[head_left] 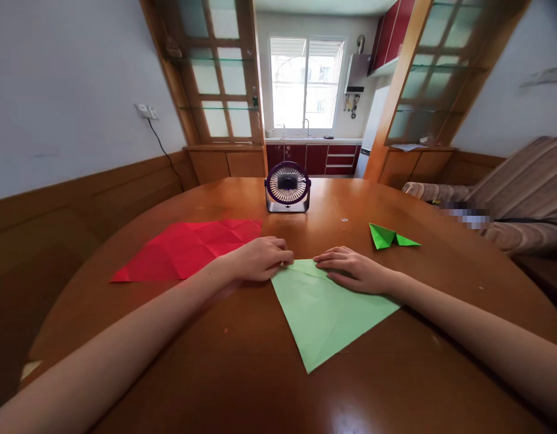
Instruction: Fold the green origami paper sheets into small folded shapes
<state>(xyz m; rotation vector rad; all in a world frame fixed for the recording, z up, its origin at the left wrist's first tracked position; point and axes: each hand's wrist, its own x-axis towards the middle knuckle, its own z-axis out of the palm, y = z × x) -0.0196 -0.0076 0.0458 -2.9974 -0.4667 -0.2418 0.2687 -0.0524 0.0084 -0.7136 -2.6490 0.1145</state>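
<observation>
A light green sheet of paper [328, 319] lies on the wooden table with one corner pointing toward me. Along its far edge runs a narrow folded strip. My left hand [263, 258] is closed at the far left corner, thumb and fingers pinching the paper there. My right hand [353, 270] rests flat on the far right part of the sheet, fingers stretched out over the fold. Beside my left forearm lies a creased red sheet of paper [183, 244], partly covered by the arm. A small folded bright green paper piece [389, 236] stands beyond my right hand.
A small purple-rimmed fan [287, 187] stands at the table's far side, beyond my hands. The rounded wooden table [242, 374] reaches out on both sides. To the right is a striped sofa [527, 187]; a wall with a plugged-in cord [161, 144] is on the left.
</observation>
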